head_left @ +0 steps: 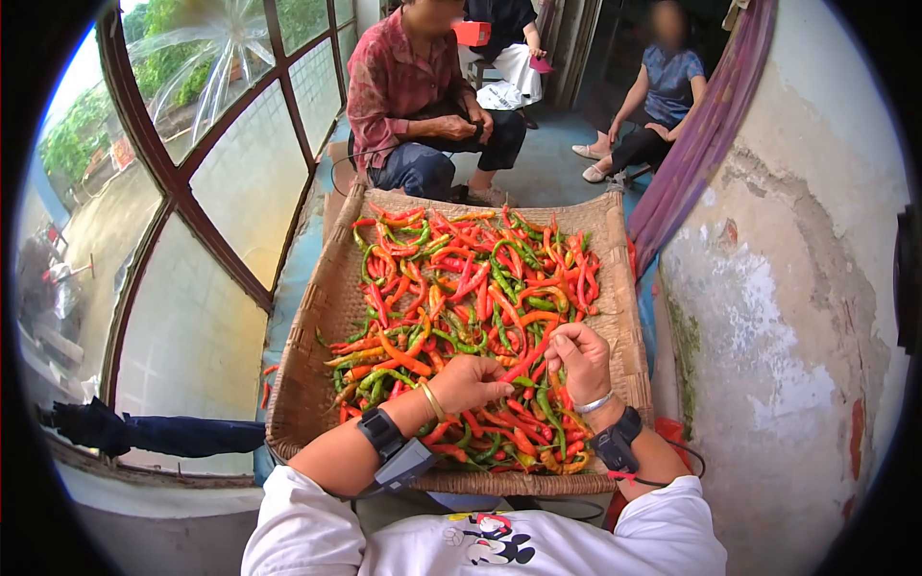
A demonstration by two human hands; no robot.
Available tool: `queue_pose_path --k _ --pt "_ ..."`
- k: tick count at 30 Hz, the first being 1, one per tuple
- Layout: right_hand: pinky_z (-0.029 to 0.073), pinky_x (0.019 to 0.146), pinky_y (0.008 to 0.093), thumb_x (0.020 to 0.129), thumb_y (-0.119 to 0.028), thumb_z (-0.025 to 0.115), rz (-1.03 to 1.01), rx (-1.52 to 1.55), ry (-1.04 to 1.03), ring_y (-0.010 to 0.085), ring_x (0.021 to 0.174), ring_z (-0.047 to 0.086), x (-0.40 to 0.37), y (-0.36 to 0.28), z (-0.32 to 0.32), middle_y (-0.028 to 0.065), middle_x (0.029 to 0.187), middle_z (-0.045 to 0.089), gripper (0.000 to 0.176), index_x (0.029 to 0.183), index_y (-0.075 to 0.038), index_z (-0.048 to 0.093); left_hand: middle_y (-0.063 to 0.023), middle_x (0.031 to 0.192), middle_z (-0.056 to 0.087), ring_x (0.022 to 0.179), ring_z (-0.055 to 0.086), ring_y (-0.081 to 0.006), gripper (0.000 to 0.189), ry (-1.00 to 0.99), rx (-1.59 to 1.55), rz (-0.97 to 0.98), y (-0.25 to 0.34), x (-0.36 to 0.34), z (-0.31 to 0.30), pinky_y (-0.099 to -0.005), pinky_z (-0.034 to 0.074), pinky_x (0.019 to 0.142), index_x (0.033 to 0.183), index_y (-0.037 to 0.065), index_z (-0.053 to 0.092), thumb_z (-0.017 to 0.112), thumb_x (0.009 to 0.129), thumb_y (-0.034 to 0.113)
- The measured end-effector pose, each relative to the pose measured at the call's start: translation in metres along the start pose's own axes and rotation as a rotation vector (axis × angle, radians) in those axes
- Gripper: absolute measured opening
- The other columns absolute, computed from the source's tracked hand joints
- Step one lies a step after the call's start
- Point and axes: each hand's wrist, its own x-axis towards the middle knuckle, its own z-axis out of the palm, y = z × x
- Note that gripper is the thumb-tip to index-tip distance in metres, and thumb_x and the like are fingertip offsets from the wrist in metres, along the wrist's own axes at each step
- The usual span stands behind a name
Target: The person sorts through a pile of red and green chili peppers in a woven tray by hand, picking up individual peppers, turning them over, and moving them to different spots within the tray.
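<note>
A wide woven basket tray (317, 312) holds a heap of red, green and orange chili peppers (461, 269). Over the heap's near part, my left hand (469, 382) is closed, with the lower end of a red pepper (526, 359) at its fingertips. My right hand (582, 360) is just right of it, fingers bent together in a pinch near the pepper's upper end; what lies between these fingertips is too small to make out. Both wrists wear dark devices and bracelets.
Beyond the tray a person in a red patterned shirt (399, 86) sits close to its far edge. Another seated person (663, 91) is at the back right, and a third is partly visible behind. Framed windows (221, 163) stand left, a dark umbrella (192, 434) below them, a peeling wall (768, 288) right.
</note>
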Motion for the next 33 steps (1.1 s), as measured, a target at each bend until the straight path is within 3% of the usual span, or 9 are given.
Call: queue_pose_path --k 3,5,8,18,23,25,26,28,33 --pt "0.043 0.052 0.0193 0.085 -0.015 0.054 0.019 -0.031 -0.041 0.0056 0.057 0.051 0.002 0.006 -0.001 0.0021 0.067 0.057 0.015 0.089 0.000 0.055 0.0038 0.067 0.055 0.057 0.049 -0.0027 0.017 0.178 -0.269 0.024 -0.004 0.002 -0.001 -0.0177 0.041 0.051 0.089 0.004 0.060 0.059 0.083 0.020" --pt "0.044 0.057 0.0203 0.085 -0.015 0.054 0.067 -0.292 -0.265 0.0062 0.062 0.052 0.000 0.021 0.002 0.0018 0.071 0.058 0.017 0.093 0.001 0.056 0.0038 0.067 0.056 0.057 0.049 -0.0030 0.015 0.200 -0.439 0.092 -0.003 0.004 -0.005 -0.0174 0.041 0.051 0.089 0.005 0.060 0.059 0.083 0.018" --pt "0.044 0.060 0.0216 0.085 -0.015 0.054 0.092 -0.267 -0.444 0.0069 0.066 0.053 -0.009 0.033 0.016 0.0016 0.077 0.059 0.019 0.096 0.001 0.056 0.0029 0.070 0.057 0.060 0.051 -0.0045 0.012 0.228 -0.663 0.171 0.000 0.004 -0.007 -0.0180 0.041 0.053 0.092 0.005 0.060 0.059 0.082 0.013" --pt "0.045 0.057 0.0224 0.090 -0.027 0.045 0.427 0.118 -0.385 0.0112 0.059 0.055 -0.014 0.026 0.020 0.0052 0.069 0.059 0.030 0.087 0.000 0.057 0.0001 0.074 0.060 0.065 0.054 -0.0064 0.015 0.127 -0.733 0.215 -0.004 0.004 0.000 -0.0198 0.042 0.055 0.095 0.003 0.062 0.061 0.080 0.008" --pt "0.045 0.053 0.0217 0.090 -0.028 0.045 0.298 -0.043 -0.347 0.0104 0.056 0.054 -0.014 0.025 0.022 0.0040 0.066 0.058 0.032 0.085 0.000 0.057 0.0014 0.070 0.058 0.060 0.050 -0.0037 0.020 0.142 -0.632 0.097 0.000 -0.001 -0.002 -0.0179 0.042 0.054 0.095 0.005 0.061 0.051 0.088 0.021" --pt "0.043 0.052 0.0238 0.087 -0.023 0.052 0.048 -0.417 -0.353 0.0121 0.056 0.054 -0.015 0.021 0.024 0.0063 0.066 0.057 0.023 0.082 -0.001 0.056 0.0021 0.068 0.056 0.060 0.050 -0.0047 0.032 0.144 -0.903 -0.011 0.002 0.000 0.000 -0.0187 0.041 0.053 0.100 0.004 0.057 0.042 0.092 0.031" --pt "0.042 0.051 0.0289 0.081 -0.017 0.056 -0.286 -0.642 -0.396 0.0194 0.056 0.054 -0.013 0.016 0.024 0.0087 0.064 0.053 0.016 0.076 -0.002 0.054 0.0027 0.067 0.055 0.055 0.049 -0.0050 0.031 0.159 -0.889 -0.013 -0.001 0.002 0.001 -0.0180 0.040 0.049 0.100 0.005 0.055 0.043 0.091 0.032" --pt "0.043 0.052 0.0335 0.078 -0.015 0.057 -0.613 -0.881 -0.445 0.0252 0.057 0.053 -0.012 0.007 0.026 0.0096 0.062 0.048 0.014 0.070 -0.004 0.052 0.0038 0.064 0.054 0.051 0.047 -0.0040 0.029 0.150 -0.842 -0.097 -0.005 0.005 -0.003 -0.0174 0.038 0.045 0.099 0.006 0.056 0.045 0.090 0.031" --pt "0.045 0.055 0.0340 0.077 -0.020 0.057 -0.659 -0.978 -0.662 0.0256 0.060 0.055 -0.012 0.013 0.025 0.0076 0.064 0.050 0.014 0.076 -0.006 0.053 0.0055 0.059 0.051 0.047 0.044 -0.0028 0.014 0.113 -0.718 -0.245 0.000 0.003 -0.006 -0.0177 0.033 0.041 0.088 0.007 0.056 0.052 0.087 0.020"
